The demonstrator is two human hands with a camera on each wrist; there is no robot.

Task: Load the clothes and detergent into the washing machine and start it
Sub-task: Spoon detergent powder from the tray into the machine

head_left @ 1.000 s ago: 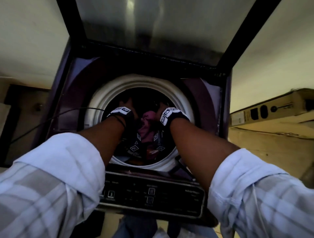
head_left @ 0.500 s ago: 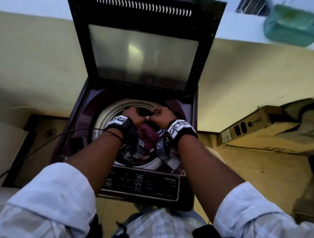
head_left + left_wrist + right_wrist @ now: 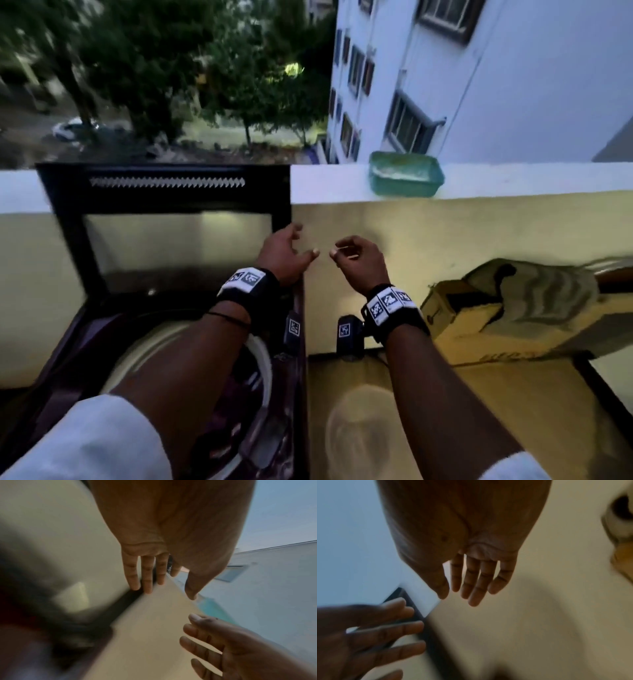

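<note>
Clothes (image 3: 239, 404) are seen inside the washing machine (image 3: 191, 346) at the lower left. Nothing is held by the left hand (image 3: 286, 255) or the right hand (image 3: 358, 262); both are loosely spread in the middle. Detergent is probably needed next. A green tub (image 3: 406, 178) is seen on the ledge at the upper right.

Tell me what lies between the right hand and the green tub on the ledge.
Nothing: in the head view only bare yellow wall runs from the right hand up to the green tub on the ledge.
</note>
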